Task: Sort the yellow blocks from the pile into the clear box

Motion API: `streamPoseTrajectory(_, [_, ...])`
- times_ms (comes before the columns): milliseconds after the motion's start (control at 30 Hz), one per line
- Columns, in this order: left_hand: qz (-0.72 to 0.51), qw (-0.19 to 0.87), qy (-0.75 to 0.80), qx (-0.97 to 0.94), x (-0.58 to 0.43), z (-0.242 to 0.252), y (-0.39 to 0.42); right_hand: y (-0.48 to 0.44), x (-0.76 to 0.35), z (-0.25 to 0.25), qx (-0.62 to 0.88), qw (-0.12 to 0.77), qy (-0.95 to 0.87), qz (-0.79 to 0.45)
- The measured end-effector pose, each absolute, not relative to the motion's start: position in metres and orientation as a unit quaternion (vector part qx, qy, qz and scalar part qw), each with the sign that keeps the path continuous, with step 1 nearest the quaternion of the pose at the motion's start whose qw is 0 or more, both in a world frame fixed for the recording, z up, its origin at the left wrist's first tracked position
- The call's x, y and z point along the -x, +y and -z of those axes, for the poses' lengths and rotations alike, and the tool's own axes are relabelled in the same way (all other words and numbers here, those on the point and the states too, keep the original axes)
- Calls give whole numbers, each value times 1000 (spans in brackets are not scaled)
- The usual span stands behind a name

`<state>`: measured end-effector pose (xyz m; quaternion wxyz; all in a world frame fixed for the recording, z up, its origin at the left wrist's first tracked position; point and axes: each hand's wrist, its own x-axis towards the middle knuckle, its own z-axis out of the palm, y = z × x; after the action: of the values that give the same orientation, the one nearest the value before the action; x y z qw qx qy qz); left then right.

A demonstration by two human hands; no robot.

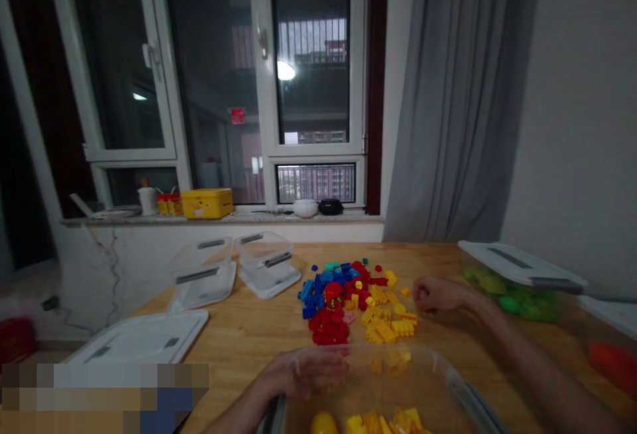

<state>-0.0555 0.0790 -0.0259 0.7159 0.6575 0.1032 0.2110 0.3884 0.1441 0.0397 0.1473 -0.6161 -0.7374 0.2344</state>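
So, the person's left hand lies over the near rim of a clear plastic bin at the bottom of the view, its grip apart, with the fingers stretched out flat and holding nothing. Yellow plastic bricks sit inside that bin. The right hand is just beside a heap of building bricks on the wooden table, nearest the heap's yellow pieces. Its fingers curl loosely together, but I cannot tell whether the grip is clamped on anything small. The heap is mostly red, blue and yellow, the colours lying in rough groups. Farther right, a white lid sits on a clear bin of green pieces. To the left, 2 empty-looking clear bins stand side by side on white lids, and another white lid lies flat nearer the table's edge. Beyond them, a yellow tin rests on the windowsill.
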Motion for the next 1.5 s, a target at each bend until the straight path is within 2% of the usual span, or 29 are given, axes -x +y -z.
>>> streamPoseTrajectory(500, [-195,724,78,-657,59,32,87,89,-331,-116,515,244,-808,-153])
streamPoseTrajectory(733, [-182,729,64,-657,59,31,87,54,-312,-141,484,264,-817,-169])
streamPoseTrajectory(1133, [-200,712,63,-670,61,35,89,2,-292,-169,425,218,-856,-196])
streamPoseTrajectory(1500, [-189,716,87,-666,56,29,86,-21,-285,-174,413,190,-871,-187])
